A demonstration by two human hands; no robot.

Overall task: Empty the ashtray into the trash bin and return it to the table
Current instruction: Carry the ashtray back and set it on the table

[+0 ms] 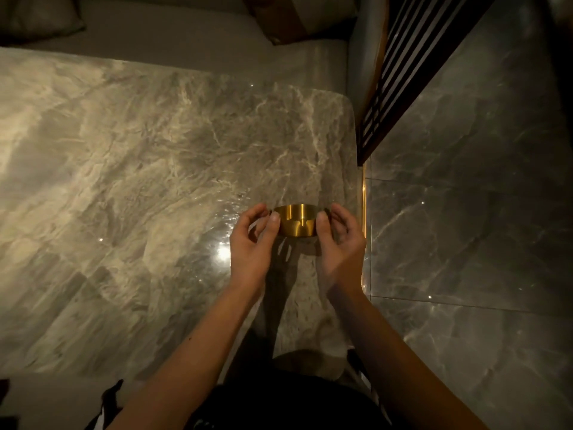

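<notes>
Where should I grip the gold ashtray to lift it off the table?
Grip the ashtray by its outer wall, one hand from each side, as the left hand and right hand flank it now. Its round, flaring sides offer opposing surfaces and keep it level.

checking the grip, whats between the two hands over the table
In the head view, the gold ashtray sits between the left hand and right hand, fingertips on both sides, above the marble table.

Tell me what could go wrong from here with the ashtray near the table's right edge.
1. The ashtray is pinched only by fingertips of the left hand and right hand; smooth metal could slip.
2. It sits close to the table edge, so a fumble might drop it on the floor.
3. No bin is visible; tilting may spill any contents.
</notes>
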